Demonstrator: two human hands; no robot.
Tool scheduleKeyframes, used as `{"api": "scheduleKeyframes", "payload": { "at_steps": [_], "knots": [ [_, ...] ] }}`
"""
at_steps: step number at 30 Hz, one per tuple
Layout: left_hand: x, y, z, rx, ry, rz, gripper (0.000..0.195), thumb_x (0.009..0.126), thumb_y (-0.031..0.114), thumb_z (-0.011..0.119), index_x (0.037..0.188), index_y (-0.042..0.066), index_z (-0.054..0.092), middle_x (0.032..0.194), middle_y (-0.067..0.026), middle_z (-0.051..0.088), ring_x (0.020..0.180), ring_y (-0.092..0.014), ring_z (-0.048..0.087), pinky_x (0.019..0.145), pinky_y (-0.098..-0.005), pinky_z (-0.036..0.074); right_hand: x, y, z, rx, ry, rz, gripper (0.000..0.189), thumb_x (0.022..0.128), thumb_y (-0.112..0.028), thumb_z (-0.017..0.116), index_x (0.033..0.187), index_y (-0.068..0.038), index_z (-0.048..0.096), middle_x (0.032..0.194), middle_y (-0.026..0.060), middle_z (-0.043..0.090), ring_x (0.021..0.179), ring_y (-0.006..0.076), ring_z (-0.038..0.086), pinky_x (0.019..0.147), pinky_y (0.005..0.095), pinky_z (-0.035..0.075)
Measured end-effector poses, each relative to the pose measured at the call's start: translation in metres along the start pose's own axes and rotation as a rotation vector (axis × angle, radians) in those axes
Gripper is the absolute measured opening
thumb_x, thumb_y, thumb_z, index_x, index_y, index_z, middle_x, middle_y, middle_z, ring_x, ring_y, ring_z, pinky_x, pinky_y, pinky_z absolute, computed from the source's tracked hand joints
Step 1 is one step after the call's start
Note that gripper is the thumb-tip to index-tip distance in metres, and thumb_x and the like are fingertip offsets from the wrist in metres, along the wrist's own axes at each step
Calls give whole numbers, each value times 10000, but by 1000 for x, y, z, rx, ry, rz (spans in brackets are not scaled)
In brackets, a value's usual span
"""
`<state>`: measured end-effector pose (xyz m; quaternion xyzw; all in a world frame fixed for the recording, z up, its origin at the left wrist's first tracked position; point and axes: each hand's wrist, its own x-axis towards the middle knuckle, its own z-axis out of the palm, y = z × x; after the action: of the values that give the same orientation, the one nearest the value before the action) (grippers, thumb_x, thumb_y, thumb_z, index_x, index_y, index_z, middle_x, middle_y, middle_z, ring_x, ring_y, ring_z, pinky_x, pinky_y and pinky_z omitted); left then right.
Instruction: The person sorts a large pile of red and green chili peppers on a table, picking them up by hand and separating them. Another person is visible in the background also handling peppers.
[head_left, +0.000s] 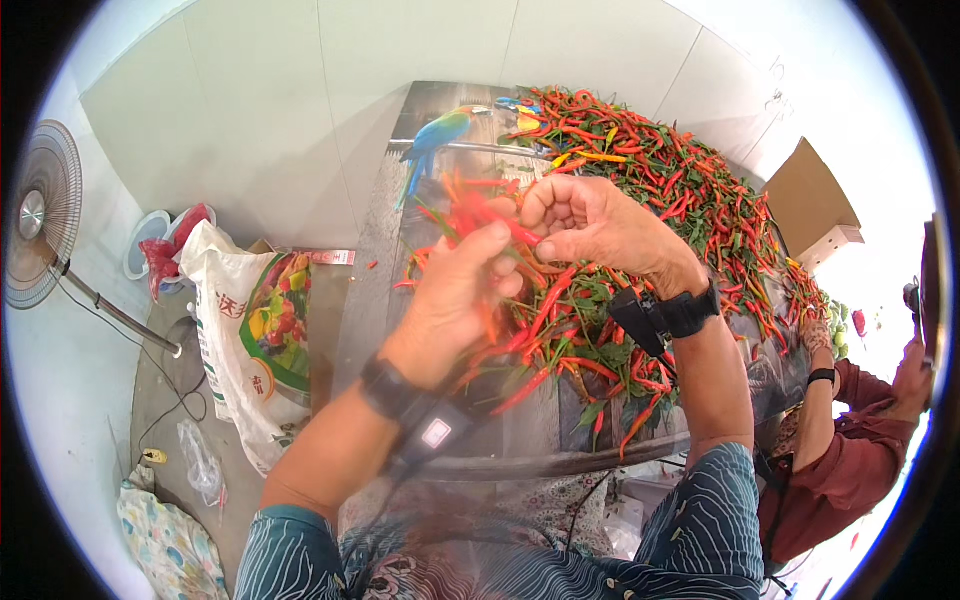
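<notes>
My left hand (469, 289) is closed around a bunch of red chili peppers (472, 214), blurred by motion, with some green stems among them. My right hand (611, 229) has its thumb and curled fingers on the end of one red chili pepper (523, 232), close beside the left fingers. Beneath both hands, a loose heap of red chilies (551, 300) with green stems and leaves lies on the table (517, 427). A much larger pile of red chilies (660, 165), mixed with leaves and a few yellow-orange pods, spreads along the far and right side.
At left stand a white printed sack (232, 322), tubs (146, 244) with red mesh bags, and a fan (45, 214) on a pole. A cardboard box (810, 202) stands beyond the pile. At right, a co-worker (847, 442) reaches into the chilies. A cable (169, 382) crosses the floor.
</notes>
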<state>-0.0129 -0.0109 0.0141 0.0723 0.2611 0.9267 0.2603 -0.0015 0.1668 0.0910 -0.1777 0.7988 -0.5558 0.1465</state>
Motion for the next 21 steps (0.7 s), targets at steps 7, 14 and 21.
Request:
{"api": "scheduleKeyframes", "payload": {
  "at_steps": [7, 14, 21],
  "knots": [
    [6, 2, -11, -59, -93, -2, 225, 857, 77, 589, 1079, 96, 555, 918, -30, 558, 686, -121, 506, 503, -241, 409, -5, 1, 2, 76, 163, 27, 232, 778, -63, 709, 939, -46, 542, 803, -45, 566, 697, 24, 531, 625, 171, 441],
    [7, 0, -14, -17, -153, 27, 214, 853, 38, 541, 1060, 94, 545, 1071, -65, 553, 776, -143, 541, 522, -245, 434, -10, 0, -18, -103, 380, -60, 164, 812, -129, 651, 925, -55, 557, 779, -42, 565, 681, 41, 536, 637, 200, 449],
    [8, -2, -10, 38, -132, 65, 198, 861, 33, 526, 1046, 100, 545, 1089, -69, 569, 825, -146, 560, 522, -243, 434, -7, 20, -80, -393, 525, 41, 243, 828, -143, 566, 1031, -10, 580, 959, 18, 593, 890, 107, 542, 774, 276, 455]
  ]
}}
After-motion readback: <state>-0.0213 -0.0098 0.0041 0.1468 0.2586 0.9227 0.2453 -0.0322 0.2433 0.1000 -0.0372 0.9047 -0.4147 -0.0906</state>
